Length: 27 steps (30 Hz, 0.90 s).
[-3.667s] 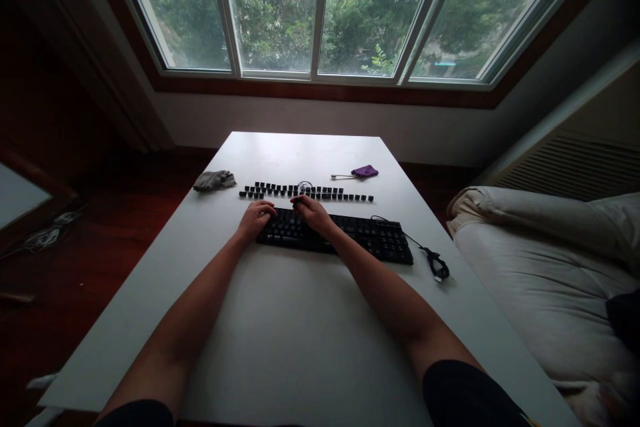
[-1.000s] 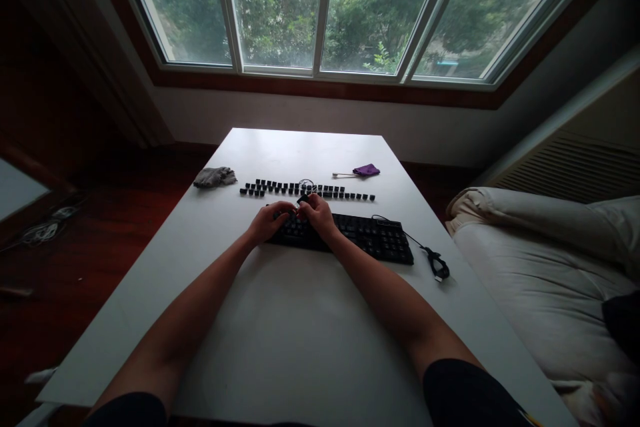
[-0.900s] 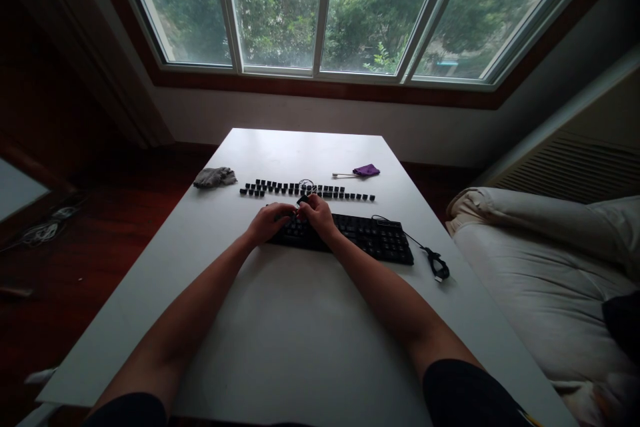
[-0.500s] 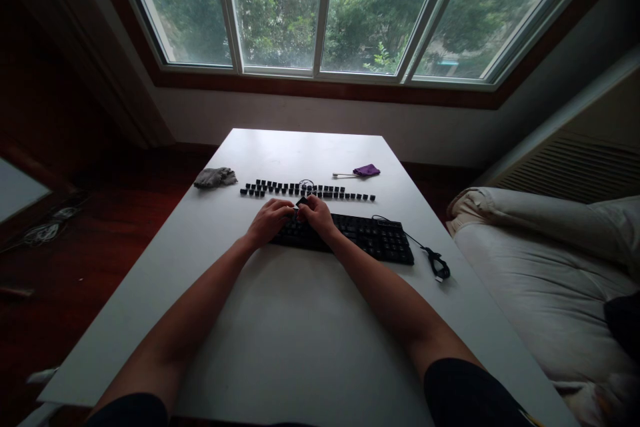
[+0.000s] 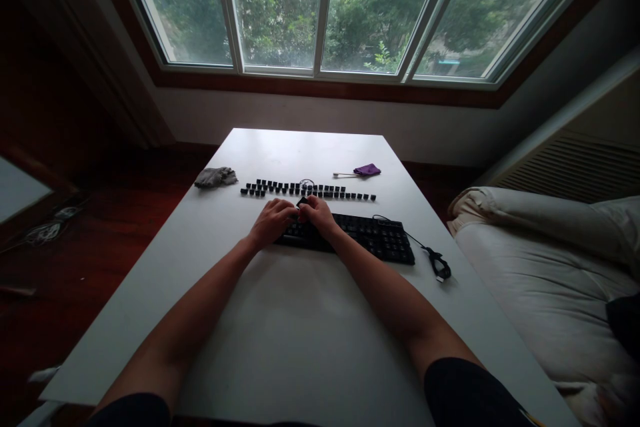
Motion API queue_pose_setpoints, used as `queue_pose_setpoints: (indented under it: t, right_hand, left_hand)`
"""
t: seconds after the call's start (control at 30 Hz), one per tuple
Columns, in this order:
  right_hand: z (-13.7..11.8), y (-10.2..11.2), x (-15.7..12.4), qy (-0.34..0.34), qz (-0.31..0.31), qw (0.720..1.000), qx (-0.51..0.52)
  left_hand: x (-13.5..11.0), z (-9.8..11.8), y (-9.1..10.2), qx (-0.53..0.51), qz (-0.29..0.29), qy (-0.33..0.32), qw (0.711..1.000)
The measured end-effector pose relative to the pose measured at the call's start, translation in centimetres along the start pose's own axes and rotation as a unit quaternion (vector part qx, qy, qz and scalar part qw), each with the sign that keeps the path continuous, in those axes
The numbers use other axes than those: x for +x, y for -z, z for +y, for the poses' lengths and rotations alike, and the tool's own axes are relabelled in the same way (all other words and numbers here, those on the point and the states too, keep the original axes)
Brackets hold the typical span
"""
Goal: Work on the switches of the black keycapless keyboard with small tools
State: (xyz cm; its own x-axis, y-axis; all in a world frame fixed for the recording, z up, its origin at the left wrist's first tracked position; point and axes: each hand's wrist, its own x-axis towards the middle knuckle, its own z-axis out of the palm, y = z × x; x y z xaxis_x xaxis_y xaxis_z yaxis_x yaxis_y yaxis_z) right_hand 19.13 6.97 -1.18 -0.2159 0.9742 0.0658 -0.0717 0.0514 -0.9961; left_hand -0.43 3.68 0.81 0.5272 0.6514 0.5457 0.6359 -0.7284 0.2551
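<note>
A black keyboard (image 5: 375, 238) lies on the white table under both my hands. My right hand (image 5: 320, 215) is closed over its upper left part, pinching a small flat black piece (image 5: 301, 201) whose exact kind is too small to tell. Close beside it, my left hand (image 5: 270, 221) rests over the keyboard's left end with fingers bent together towards the right fingertips. Whatever the left fingers hold is hidden. Just beyond the hands stand rows of loose black keycaps (image 5: 340, 195), with a thin wire loop (image 5: 307, 183) among them.
A crumpled grey cloth (image 5: 216, 177) lies at the table's left edge. Cotton swabs (image 5: 345, 175) and a folded purple cloth (image 5: 367, 170) are at the back right. The coiled keyboard cable (image 5: 439, 265) lies right of the keyboard. A pale sofa (image 5: 530, 280) stands to the right.
My left hand has shifted very slightly to the right, closer to the right fingers. The right hand keeps its pinch on the black piece.
</note>
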Motion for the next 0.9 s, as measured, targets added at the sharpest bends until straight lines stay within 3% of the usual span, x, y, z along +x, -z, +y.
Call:
queue_pose_setpoints:
  t: [0.17, 0.33, 0.57, 0.9]
  right_hand:
    - [0.3, 0.0, 0.0, 0.007, 0.025, 1.0, 0.007]
    - [0.8, 0.2, 0.0, 0.022, 0.014, 1.0, -0.005]
    - [0.6, 0.4, -0.3, 0.021, 0.02, 0.999, -0.025]
    - [0.7, 0.5, -0.2, 0.019, 0.016, 1.0, -0.018]
  left_hand:
    - [-0.3, -1.6, 0.5, -0.006, 0.068, 0.106, 0.992]
    - [-0.5, -4.3, 0.9, 0.052, 0.078, 0.183, 0.979]
    - [1.5, -7.5, -0.2, 0.114, 0.034, 0.194, 0.974]
    - [3.0, -9.4, -1.8, 0.137, -0.01, 0.225, 0.965]
